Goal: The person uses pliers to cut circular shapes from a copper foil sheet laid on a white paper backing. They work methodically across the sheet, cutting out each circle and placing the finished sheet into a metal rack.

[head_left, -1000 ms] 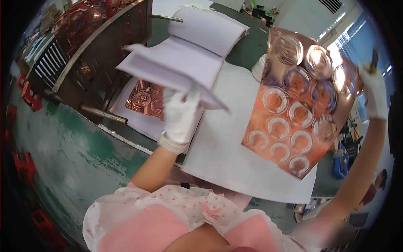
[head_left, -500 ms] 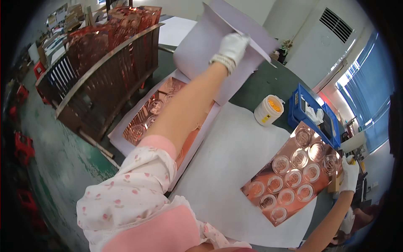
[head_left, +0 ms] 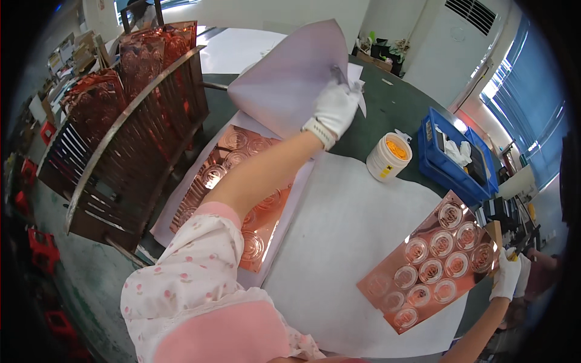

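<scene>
My left hand (head_left: 337, 112), in a white glove, is closed on the edge of a pale lilac sheet (head_left: 284, 75), which curls up at the far side. Beneath my left forearm, a shiny copper-coloured panel (head_left: 254, 227) with embossed rings lies on lilac sheeting and is partly hidden. At the right, my gloved right hand (head_left: 507, 275) grips the outer edge of a second copper-coloured panel (head_left: 431, 266) with rows of rings. That panel is tilted above white sheeting (head_left: 339, 242). Something small and yellow shows at my right fingers; I cannot make it out.
A white tub (head_left: 388, 157) with orange contents stands beyond the white sheeting. Right of it is a blue crate (head_left: 445, 163) holding white cloth. At the left, a slatted metal rack (head_left: 139, 151) holds several copper-coloured panels. Red stools (head_left: 42, 251) stand on the floor.
My left hand has come nearer, and the lilac sheet has dropped lower and leans left. The panel in my right hand has shifted slightly nearer and to the right.
</scene>
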